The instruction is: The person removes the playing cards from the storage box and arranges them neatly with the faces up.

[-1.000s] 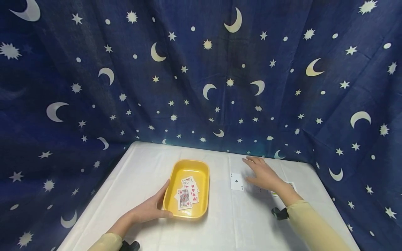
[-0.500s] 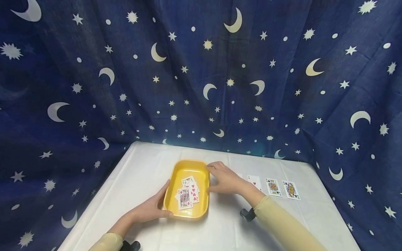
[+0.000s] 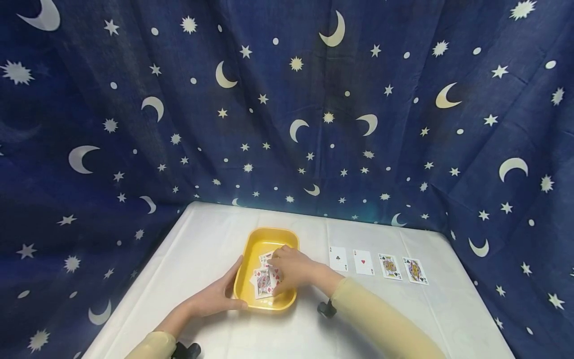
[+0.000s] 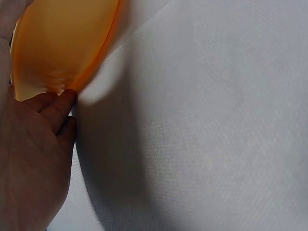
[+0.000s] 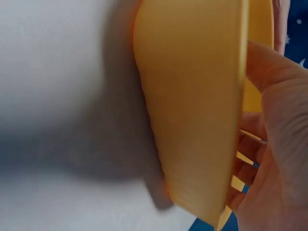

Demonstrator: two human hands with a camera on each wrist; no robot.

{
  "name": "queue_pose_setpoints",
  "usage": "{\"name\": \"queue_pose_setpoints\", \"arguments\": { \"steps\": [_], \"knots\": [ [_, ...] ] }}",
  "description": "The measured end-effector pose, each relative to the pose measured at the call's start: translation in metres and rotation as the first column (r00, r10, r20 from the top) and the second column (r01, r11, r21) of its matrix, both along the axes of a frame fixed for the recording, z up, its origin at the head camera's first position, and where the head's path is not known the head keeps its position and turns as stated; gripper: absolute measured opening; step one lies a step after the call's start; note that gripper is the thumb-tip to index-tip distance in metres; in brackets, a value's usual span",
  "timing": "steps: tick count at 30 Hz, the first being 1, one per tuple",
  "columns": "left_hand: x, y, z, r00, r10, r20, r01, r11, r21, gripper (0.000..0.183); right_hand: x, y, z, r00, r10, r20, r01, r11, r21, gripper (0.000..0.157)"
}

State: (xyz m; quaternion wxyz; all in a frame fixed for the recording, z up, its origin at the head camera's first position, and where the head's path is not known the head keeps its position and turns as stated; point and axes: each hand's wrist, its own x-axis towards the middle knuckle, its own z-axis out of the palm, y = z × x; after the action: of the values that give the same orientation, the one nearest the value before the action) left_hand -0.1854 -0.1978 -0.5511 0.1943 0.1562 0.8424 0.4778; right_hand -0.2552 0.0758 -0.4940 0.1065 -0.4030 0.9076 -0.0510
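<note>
A yellow plastic tray (image 3: 287, 300) sits on the white-covered table, with several loose playing cards (image 3: 262, 282) overlapping inside. At its left near corner, my left hand (image 3: 213, 297) grips the tray, fingers along the outer wall and thumb at the near rim; in the left wrist view, fingertips (image 4: 70, 96) touch the wall. My right hand (image 3: 293, 271) reaches over the right rim into the tray, its thumb and fingers apart above a red-heart card. Seen from the right wrist, the tray wall hides those fingertips, so contact with a card cannot be made out.
Right of the tray lies a face-up row: an ace of clubs (image 3: 338, 259), an ace of hearts (image 3: 363, 262), and two picture cards, one left (image 3: 390, 267) and one right (image 3: 415, 270). A dark blue curtain (image 3: 287, 109) with moons and stars surrounds the table.
My right hand has moved left from above the card row, past the tray's right rim, to the cards inside. The row is uncovered. My left hand has stayed on the tray.
</note>
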Motion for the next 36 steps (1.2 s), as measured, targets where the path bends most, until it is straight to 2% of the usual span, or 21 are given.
{"name": "queue_pose_setpoints", "arguments": {
  "steps": [5, 8, 19, 27, 36],
  "knots": [
    [0.0, -0.001, -0.001, 1.0, -0.006, -0.004, 0.006, 1.0, 0.0, 0.122, 0.001, -0.008, -0.002, 0.999, 0.031, -0.019, -0.03, 0.999, 0.027, 0.067],
    [-0.001, -0.001, -0.002, 1.0, -0.006, -0.002, 0.006, 1.0, 0.003, 0.122, 0.002, -0.012, -0.001, 0.999, 0.029, -0.017, -0.029, 0.999, 0.034, 0.063],
    [-0.001, -0.001, -0.002, 1.0, -0.006, 0.004, 0.006, 1.0, 0.002, 0.121, 0.001, -0.021, -0.011, 0.998, 0.021, -0.055, -0.016, 0.996, 0.084, 0.075],
    [0.0, -0.001, -0.001, 1.0, 0.002, 0.004, -0.002, 1.0, -0.007, 0.121, 0.001, -0.024, -0.015, 0.999, -0.011, -0.039, 0.014, 0.996, 0.085, 0.076],
    [0.001, -0.001, 0.0, 1.0, 0.001, -0.006, -0.001, 1.0, -0.013, 0.121, 0.0, -0.027, -0.02, 0.998, -0.01, -0.067, 0.018, 0.993, 0.114, 0.076]
  ]
}}
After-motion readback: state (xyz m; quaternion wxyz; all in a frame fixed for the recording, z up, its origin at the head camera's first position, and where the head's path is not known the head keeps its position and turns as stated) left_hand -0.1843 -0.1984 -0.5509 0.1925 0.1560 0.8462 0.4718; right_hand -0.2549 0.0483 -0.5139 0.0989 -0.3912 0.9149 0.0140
